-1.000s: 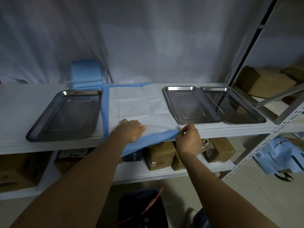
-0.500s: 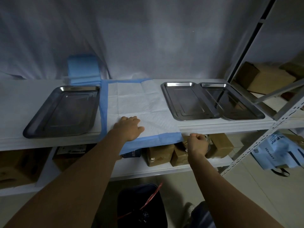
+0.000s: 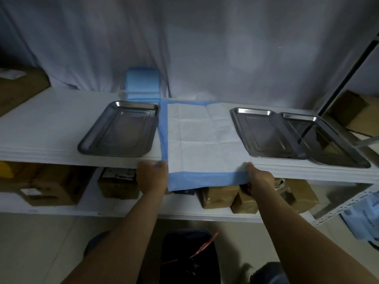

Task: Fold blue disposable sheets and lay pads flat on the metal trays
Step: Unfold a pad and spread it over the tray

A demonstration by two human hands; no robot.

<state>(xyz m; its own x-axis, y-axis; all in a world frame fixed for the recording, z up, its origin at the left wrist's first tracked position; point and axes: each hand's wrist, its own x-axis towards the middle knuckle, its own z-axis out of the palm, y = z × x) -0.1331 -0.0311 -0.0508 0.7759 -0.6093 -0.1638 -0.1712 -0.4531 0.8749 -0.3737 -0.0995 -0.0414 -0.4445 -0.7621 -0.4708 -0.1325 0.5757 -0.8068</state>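
Pad near edge, gripped between hands

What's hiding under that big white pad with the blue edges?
The pad lies flat on the white shelf. Its blue front edge hangs off, in front of brown boxes on the shelf below. Anything directly beneath the pad is covered, so it cannot be seen.

white pad (blue-bordered) flat between steel trays
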